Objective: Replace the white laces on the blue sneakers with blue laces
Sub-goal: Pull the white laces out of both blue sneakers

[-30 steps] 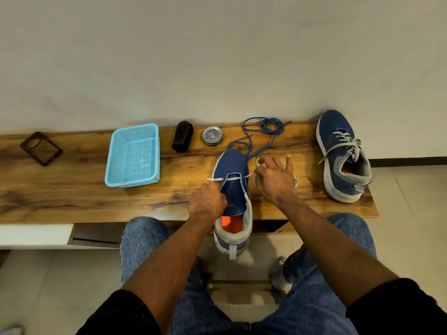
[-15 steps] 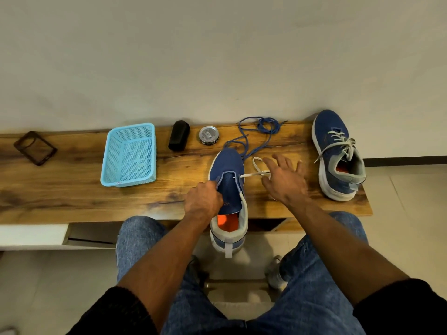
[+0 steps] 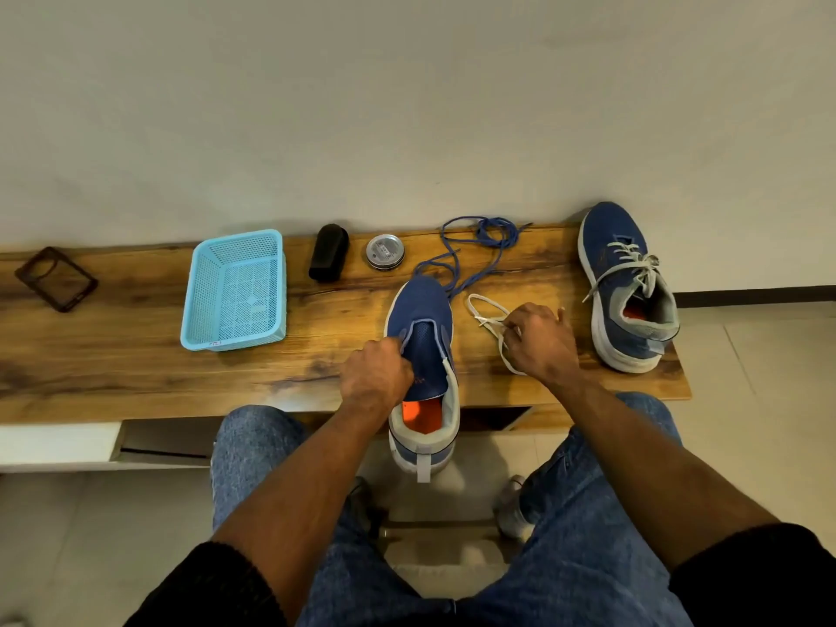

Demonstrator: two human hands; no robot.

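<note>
White lace (image 3: pixel 491 325) now lying fully clear of the near sneaker (image 3: pixel 423 337), right hand (image 3: pixel 540 339) pinching it on the wooden desk (image 3: pixel 135 368) against a plain wall, left hand (image 3: pixel 375 377) gripping the sneaker's tongue edge, blue laces (image 3: pixel 479 246) lying behind, second sneaker (image 3: pixel 626 287) sitting far right still laced white.

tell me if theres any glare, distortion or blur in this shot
Head view: wide-angle bend curves the wooden bench edge and wall line; soft glare on the metal tin lid and a bright patch at the bench edge by the left hand; overall slightly soft, no strong motion blur.
</note>
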